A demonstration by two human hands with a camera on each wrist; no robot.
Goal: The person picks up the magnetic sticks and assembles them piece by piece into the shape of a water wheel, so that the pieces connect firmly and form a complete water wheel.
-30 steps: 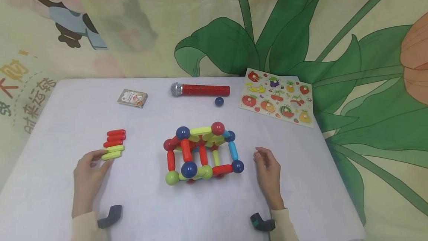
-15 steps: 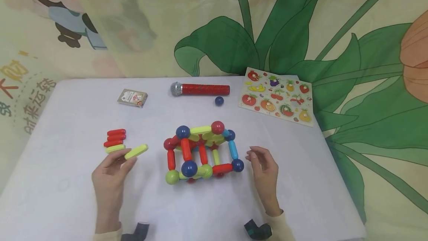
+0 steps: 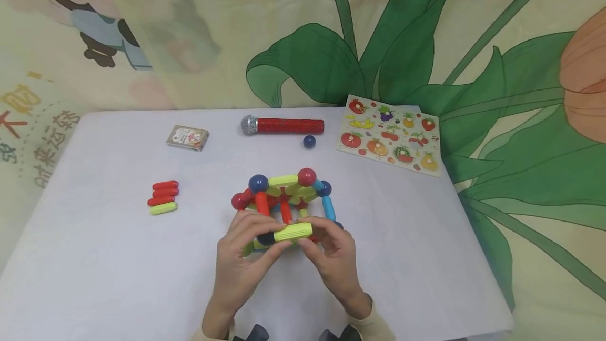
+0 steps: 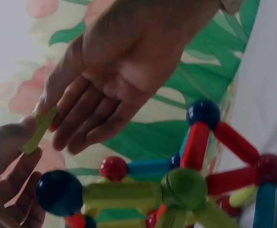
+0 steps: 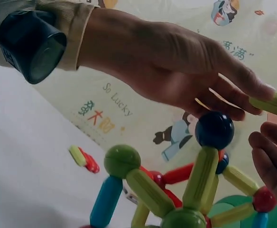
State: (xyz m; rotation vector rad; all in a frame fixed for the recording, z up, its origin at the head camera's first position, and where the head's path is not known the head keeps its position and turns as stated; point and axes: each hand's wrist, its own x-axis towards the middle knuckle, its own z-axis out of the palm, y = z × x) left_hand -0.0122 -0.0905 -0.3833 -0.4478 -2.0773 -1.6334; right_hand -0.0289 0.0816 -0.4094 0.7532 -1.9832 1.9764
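Thumb and fingers of both hands pinch a yellow-green toy building rod (image 3: 293, 232), the left hand (image 3: 243, 257) at its left end and the right hand (image 3: 333, 257) at its right. They hold it in front of a frame of balls and rods (image 3: 284, 180) in red, blue, yellow-green and light blue, hiding part of its near side. In the left wrist view the rod (image 4: 41, 130) spans the two hands, beyond a dark blue ball (image 4: 59, 193) of the frame. The right wrist view shows the rod (image 5: 271, 105) above the frame, near another blue ball (image 5: 215, 130).
To the left lie several red rods (image 3: 164, 192) and one yellow-green rod (image 3: 163, 208). Toward the back are a small card box (image 3: 188, 138), a red microphone (image 3: 284, 126), a loose blue ball (image 3: 309, 141) and a fruit-picture board (image 3: 388, 136).
The left hand has lifted one yellow-green rod from the row and carried it right to the frame. The right hand has moved left and now grips the rod's other end.
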